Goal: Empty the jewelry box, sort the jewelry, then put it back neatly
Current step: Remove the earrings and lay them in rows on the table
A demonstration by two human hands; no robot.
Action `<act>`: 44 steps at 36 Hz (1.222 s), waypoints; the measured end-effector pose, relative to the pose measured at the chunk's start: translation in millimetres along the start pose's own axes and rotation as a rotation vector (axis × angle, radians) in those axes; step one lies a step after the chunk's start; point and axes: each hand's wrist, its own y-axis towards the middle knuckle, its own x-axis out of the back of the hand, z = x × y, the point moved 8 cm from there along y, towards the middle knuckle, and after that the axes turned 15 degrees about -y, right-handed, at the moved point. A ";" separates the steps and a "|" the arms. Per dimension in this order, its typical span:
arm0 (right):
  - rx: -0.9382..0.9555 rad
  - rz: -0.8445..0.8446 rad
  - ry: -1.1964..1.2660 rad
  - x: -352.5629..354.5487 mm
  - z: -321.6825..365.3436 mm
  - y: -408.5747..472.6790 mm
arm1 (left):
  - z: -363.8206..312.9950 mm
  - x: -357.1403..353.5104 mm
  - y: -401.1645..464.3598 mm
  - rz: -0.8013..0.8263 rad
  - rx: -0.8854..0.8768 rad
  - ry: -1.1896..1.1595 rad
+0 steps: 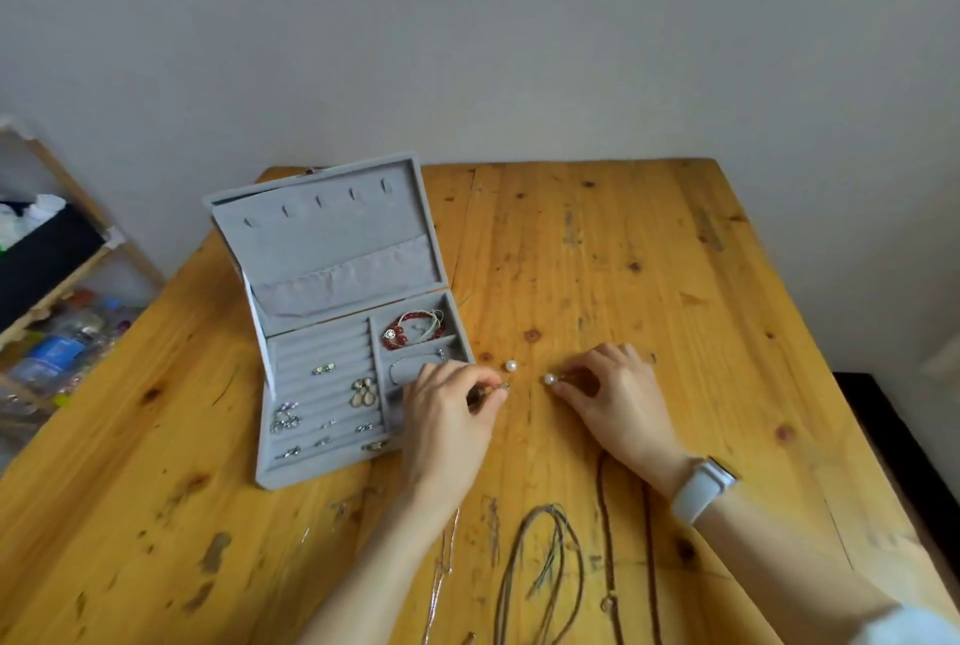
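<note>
An open grey velvet jewelry box (322,249) stands on the left of the wooden table (675,281). Its ring rolls hold several earrings (362,392); a red bead bracelet (413,328) lies in the upper right compartment. My left hand (449,410) hovers at the box's right edge and pinches a small metal piece (501,386). My right hand (608,392) pinches a white pearl earring (549,379) on the table. A second pearl (511,365) lies loose between the hands and the box.
Cord necklaces (550,571), a dark bead strand (608,540) and a thin chain (444,566) lie on the table near its front edge. A wooden shelf (62,249) with bottles stands at the left. A white watch sits on my right wrist. The wall is behind.
</note>
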 end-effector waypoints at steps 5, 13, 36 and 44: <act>-0.023 -0.005 -0.012 -8.1 14.0 8.9 | 2.5 2.4 -2.4 -0.014 -0.016 0.006; 0.039 0.006 0.056 -8.5 23.2 18.0 | -0.6 -1.3 3.2 0.011 -0.001 -0.001; -0.021 0.009 0.036 -1.2 -21.5 12.8 | -17.6 -57.5 28.1 0.095 -0.117 0.347; -0.022 0.001 0.040 -0.6 -18.9 13.3 | -13.3 -60.2 28.0 0.093 -0.094 0.369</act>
